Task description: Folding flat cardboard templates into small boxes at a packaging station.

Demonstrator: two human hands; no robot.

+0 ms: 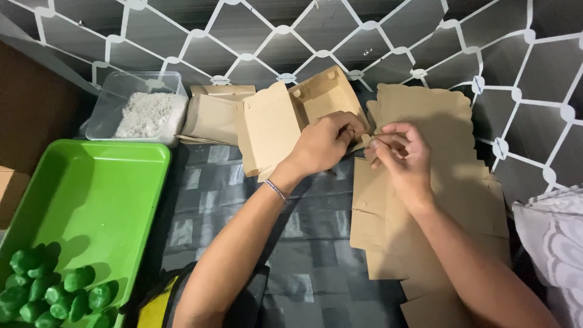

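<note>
My left hand (322, 144) and my right hand (402, 155) meet over a brown cardboard box (273, 124) that is partly folded, its flaps standing up. Both hands pinch a small flap of that box between their fingertips at its right side. My left wrist carries a thin bracelet (275, 189). Under my right forearm lies a stack of flat, unfolded brown box blanks (452, 182) with scalloped edges.
A green plastic tray (97, 194) at the left holds several small green wrapped lumps (51, 291) in its near corner. Behind it stands a clear tub (109, 106) of white grains. Folded brown boxes (212, 115) rest beside the tub. A dark checked cloth (303, 243) covers the surface. A white fabric (552, 243) lies at the right.
</note>
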